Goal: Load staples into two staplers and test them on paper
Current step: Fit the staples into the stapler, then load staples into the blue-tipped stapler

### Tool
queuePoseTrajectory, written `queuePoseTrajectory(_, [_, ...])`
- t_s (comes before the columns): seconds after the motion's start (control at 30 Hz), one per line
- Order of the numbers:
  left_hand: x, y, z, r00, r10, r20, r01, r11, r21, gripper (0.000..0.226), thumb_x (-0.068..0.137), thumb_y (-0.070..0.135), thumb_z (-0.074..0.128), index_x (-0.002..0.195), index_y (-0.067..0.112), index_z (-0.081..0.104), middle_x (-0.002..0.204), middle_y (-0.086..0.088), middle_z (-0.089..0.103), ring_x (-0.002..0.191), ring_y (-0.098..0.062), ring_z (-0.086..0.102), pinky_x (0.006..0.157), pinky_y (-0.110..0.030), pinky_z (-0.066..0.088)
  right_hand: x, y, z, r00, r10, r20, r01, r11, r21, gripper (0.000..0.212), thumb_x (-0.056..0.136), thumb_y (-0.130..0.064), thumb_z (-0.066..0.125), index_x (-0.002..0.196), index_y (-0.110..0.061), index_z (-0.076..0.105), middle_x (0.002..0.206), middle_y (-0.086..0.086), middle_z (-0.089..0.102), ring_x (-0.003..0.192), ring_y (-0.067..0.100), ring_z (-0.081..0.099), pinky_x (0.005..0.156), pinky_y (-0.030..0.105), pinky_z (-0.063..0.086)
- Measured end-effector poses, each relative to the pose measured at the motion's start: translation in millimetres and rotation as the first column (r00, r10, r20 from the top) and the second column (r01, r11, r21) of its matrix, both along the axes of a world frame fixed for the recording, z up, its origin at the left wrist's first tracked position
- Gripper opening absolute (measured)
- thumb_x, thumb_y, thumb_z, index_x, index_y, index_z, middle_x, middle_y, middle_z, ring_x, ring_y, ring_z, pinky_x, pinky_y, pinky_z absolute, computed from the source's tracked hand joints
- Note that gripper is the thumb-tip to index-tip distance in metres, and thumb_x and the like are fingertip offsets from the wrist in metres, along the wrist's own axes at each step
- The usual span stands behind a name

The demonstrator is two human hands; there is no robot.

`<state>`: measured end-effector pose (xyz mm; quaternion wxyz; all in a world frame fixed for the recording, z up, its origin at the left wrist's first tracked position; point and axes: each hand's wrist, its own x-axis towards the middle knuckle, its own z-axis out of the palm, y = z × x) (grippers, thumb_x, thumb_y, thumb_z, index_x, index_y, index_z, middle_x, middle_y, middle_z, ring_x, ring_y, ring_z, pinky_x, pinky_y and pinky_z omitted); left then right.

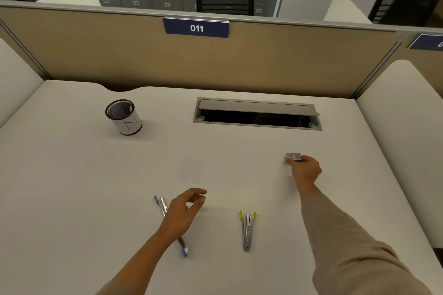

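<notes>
One white surface [72, 175] carrying one paper slip [190, 169], two opened staplers and one staple box. Left hand [184, 213] loosely curled, empty, above blue stapler [161, 206]; yellow stapler [248, 230] between hands. Right hand [305, 170] pinching staple box [293, 156], far right.

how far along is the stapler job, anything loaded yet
Done: both the blue-tipped stapler and the yellow-tipped stapler lie opened on the white desk. In hand: the right hand is on the small grey staple box; the left hand hovers empty. Left: loading both and testing on the white paper slip.
</notes>
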<state>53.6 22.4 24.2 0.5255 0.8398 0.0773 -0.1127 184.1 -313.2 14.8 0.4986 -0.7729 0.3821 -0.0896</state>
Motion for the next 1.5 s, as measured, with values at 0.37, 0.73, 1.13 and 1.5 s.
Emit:
queuePoseTrajectory(0.37, [0,0,0,1.000,0.012,-0.019,-0.012,1.000,-0.003,0.016,0.094,0.027,0.062,0.107,0.036,0.067,0.100,0.015,0.071,0.100,-0.002,0.063,0.089,-0.033,0.053,1,8,-4,0.991,-0.128,0.043,0.126,0.991,0.036,0.047,0.070,-0.015,0.087,0.108,0.007,0.069,0.107,0.023,0.070,0.105,0.038,0.064,0.090,0.038,0.051])
queuePoseTrajectory(0.73, [-16,12,1,0.999,-0.038,-0.004,0.038,0.987,0.157,0.031,0.096,0.036,0.057,0.127,0.033,0.058,0.137,0.016,0.053,0.128,-0.006,0.047,0.109,-0.033,0.041,-20,7,-11,0.959,-0.284,0.010,0.278,0.943,0.181,0.031,0.089,0.003,0.063,0.119,0.005,0.065,0.121,0.023,0.066,0.112,0.035,0.064,0.101,0.042,0.050])
queuePoseTrajectory(1.13, [-52,33,-23,0.996,0.063,-0.062,-0.013,0.799,0.601,0.066,0.095,0.051,0.049,0.152,0.026,0.027,0.164,-0.002,0.002,0.150,-0.022,0.009,0.118,-0.039,0.019,-105,98,1,0.974,-0.115,0.196,0.002,0.867,0.498,0.012,0.089,-0.003,0.068,0.101,0.000,0.071,0.085,0.012,0.072,0.067,0.015,0.070,0.070,0.017,0.059])
queuePoseTrajectory(1.5, [-59,17,-6,0.962,0.223,-0.159,-0.111,0.847,0.520,0.070,0.088,0.030,0.063,0.146,0.016,0.027,0.128,-0.009,0.040,0.107,-0.029,0.048,0.086,-0.032,0.046,-168,174,27,0.945,0.279,0.173,-0.328,0.790,0.518,0.015,0.080,-0.003,0.077,0.093,-0.009,0.075,0.083,0.006,0.077,0.079,0.017,0.074,0.067,0.019,0.057])
